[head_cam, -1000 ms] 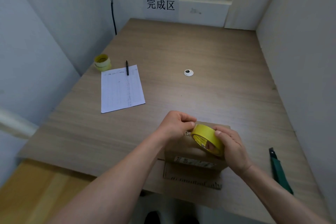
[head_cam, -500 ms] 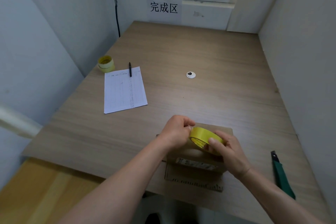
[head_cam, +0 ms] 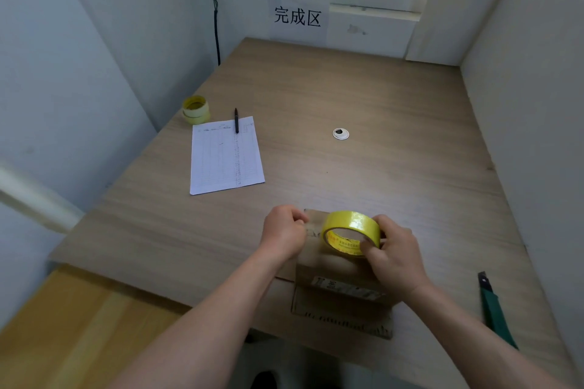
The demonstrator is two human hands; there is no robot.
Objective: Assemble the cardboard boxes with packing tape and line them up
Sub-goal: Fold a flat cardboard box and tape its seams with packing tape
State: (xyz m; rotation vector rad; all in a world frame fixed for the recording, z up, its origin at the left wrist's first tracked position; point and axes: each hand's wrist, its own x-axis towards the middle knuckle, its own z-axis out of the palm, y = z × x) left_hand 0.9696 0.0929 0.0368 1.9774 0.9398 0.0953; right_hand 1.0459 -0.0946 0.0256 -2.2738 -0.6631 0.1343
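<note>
The box (head_cam: 335,265) sits at the near edge of the table (head_cam: 379,98), right under both hands, its top closed and a flap hanging down the front toward the person. A printed label strip runs along its front top edge, and dark lettering lines the flap's lower rim, but neither is sharp enough to read. The tape (head_cam: 350,232), a yellow roll, stands on edge on the box top; red print circles its inner core, also too blurred to make out. The right hand (head_cam: 396,254) grips the roll, fingers curled over its rim and into the core. The left hand (head_cam: 284,230) is just beside the roll on its left, curled tight with fingertips pinched together; it seems to hold the loose tape end, though the clear film hardly shows.

Outward from the right hand, a green knife (head_cam: 494,313) lies on the table near the right wall. Beyond the left hand, a ruled sheet (head_cam: 226,156) lies flat, with a black pen (head_cam: 236,121) across its far edge. Past that, by the left wall, two more yellow rolls (head_cam: 196,109) are stacked. Ahead of the hands, mid-table, is a small white disc (head_cam: 340,133). On the far wall a sign (head_cam: 297,16) reads 完成区. A black cable (head_cam: 216,31) runs down the far left corner.
</note>
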